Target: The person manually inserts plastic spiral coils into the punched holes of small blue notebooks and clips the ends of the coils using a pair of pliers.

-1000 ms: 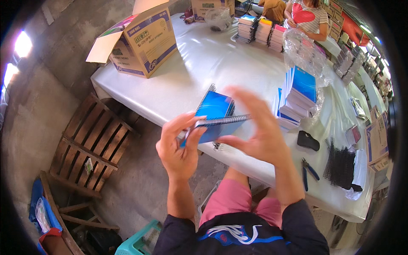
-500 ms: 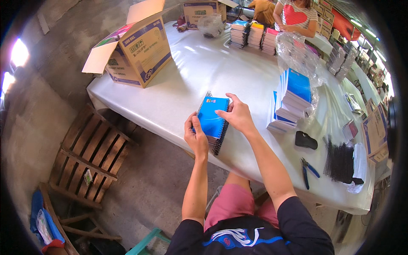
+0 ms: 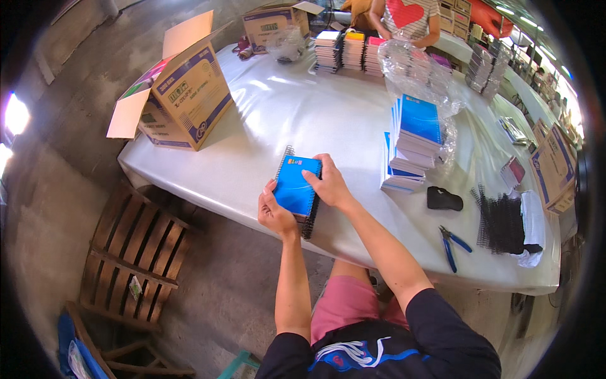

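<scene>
The blue notebook [image 3: 295, 189] has levelled between left hand [image 3: 278, 216] and right hand [image 3: 329, 183].

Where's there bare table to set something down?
The table beyond your notebook, between the open box and blue stack; also between right forearm and pliers. Crowded: right end, around the coils; far side, with piles and plastic.

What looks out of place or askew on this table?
The blue-covered stack to the right of the right hand sits askew: its layers are staggered and fanned, unlike the squarer stacks at the back.
</scene>
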`<state>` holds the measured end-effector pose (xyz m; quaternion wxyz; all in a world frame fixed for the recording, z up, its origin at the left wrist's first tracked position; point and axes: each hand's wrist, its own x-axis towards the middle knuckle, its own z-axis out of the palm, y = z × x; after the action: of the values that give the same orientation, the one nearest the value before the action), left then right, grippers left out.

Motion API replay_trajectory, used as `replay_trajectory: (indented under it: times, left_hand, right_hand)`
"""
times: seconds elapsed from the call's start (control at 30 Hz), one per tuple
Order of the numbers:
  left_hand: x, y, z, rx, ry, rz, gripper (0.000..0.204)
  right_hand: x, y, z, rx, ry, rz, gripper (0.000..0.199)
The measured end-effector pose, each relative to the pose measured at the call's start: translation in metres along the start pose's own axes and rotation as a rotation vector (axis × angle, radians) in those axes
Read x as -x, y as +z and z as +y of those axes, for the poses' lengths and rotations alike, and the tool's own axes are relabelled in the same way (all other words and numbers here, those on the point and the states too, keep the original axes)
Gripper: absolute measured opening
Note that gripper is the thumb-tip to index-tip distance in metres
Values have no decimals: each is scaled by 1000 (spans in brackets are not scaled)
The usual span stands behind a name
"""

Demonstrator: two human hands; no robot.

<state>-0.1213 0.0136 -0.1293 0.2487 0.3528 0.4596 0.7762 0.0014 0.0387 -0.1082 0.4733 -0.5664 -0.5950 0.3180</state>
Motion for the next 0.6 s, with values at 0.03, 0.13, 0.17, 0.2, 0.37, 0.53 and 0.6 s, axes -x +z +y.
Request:
replay_trajectory:
  times: [0.03,0.13,0.17,0.2,0.37,0.53,0.6]
  left_hand:
    - [1,-1,-2,13,-48,-11,46]
    - [-4,-19,3,-52,101,83,39]
    - [-6,-27,11,-73,88,119,37]
    - [-7,-35,23,-97,75,153,34]
    - [18,-3,88,17,335,90,19]
    - [40,23,103,6,677,-141,10]
    - [47,26,106,-45,652,-250,10]
  right_hand:
    - [2,-4,-3,148,-184,130,51]
    - [21,-41,-56,576,-646,443,49]
    - [31,-70,-80,704,-728,505,49]
    - [35,-103,-88,770,-658,650,53]
    - [17,-253,-92,538,182,471,66]
    - [-7,-274,-74,259,416,-32,78]
    - [-10,-289,-70,200,412,-41,78]
